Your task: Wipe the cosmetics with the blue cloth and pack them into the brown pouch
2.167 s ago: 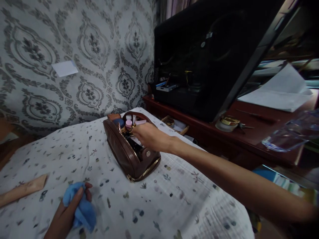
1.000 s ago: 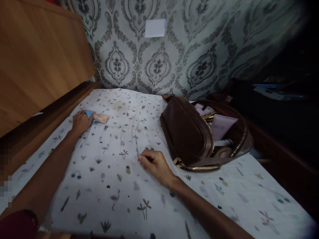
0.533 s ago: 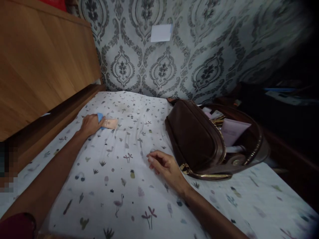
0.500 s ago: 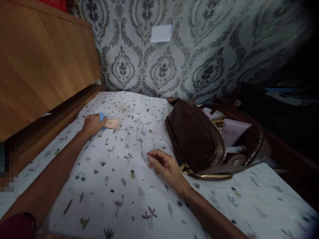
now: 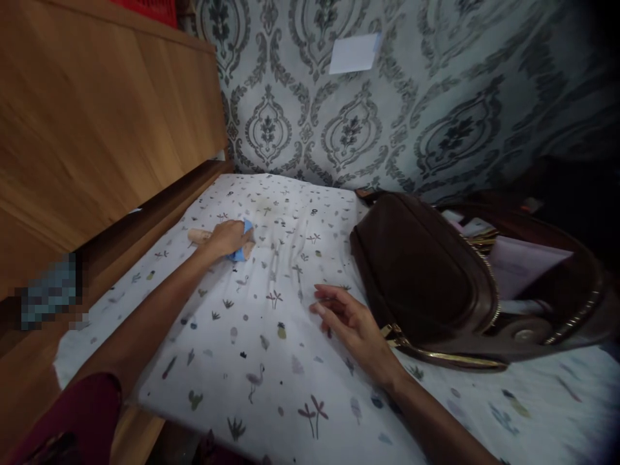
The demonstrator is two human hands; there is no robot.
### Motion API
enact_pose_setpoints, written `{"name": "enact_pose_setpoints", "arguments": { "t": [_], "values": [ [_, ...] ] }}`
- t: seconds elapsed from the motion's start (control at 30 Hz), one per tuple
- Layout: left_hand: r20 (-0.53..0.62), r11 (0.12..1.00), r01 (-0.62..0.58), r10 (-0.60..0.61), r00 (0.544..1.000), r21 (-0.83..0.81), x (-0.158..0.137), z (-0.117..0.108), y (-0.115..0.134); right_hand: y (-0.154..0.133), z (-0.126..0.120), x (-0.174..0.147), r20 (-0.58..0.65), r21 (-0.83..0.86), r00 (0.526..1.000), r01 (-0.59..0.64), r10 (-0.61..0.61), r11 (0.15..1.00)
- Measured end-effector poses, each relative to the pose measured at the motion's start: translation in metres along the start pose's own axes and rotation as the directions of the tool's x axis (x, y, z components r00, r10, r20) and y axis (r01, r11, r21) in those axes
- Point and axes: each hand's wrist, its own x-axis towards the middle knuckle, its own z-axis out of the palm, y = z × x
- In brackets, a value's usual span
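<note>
My left hand [image 5: 227,239] is closed around a soft-looking blue piece [image 5: 237,254], perhaps a cloth, low over the far left of the printed sheet [image 5: 213,361]. A peach-coloured tube-like item [image 5: 197,236] sticks out on the left side of that hand; how far it runs under the fingers is hidden. My right hand [image 5: 351,326] hovers over or rests on the sheet, fingers loosely bent and apart, holding nothing. Right beside it stands a dark brown leather bag [image 5: 421,271], unzipped, with a pale pink packet or tube [image 5: 526,265] and other small items inside.
On the left, a wooden cabinet [image 5: 111,110] borders the sheet. Patterned wallpaper [image 5: 310,129] covers the wall behind, with a white card [image 5: 355,53] on it. A red basket-like thing [image 5: 155,10] sits at the top left. Dark, unclear shapes fill the far right.
The view has swung left, so things sit further right. The peach item stuck out to the right of my left hand; now it shows on the left. My right hand stays near the bag.
</note>
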Motion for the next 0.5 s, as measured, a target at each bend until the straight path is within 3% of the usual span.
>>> {"name": "enact_pose_setpoints", "arguments": {
  "t": [0.2,0.33,0.5],
  "values": [
    [0.025,0.988,-0.153,0.152,0.988,0.034,-0.027,0.003,0.006,-0.007,-0.002,0.001,0.015,-0.060,1.000,-0.003,0.004,0.998],
    [-0.051,0.970,-0.237,0.240,0.969,0.059,-0.048,0.009,0.006,-0.006,-0.005,0.003,-0.004,-0.135,1.000,0.004,-0.005,0.991],
    [-0.173,0.967,-0.245,0.254,0.952,0.072,-0.055,0.016,-0.002,0.018,-0.011,0.004,-0.007,-0.207,0.999,0.046,-0.049,0.977]
  ]
}}
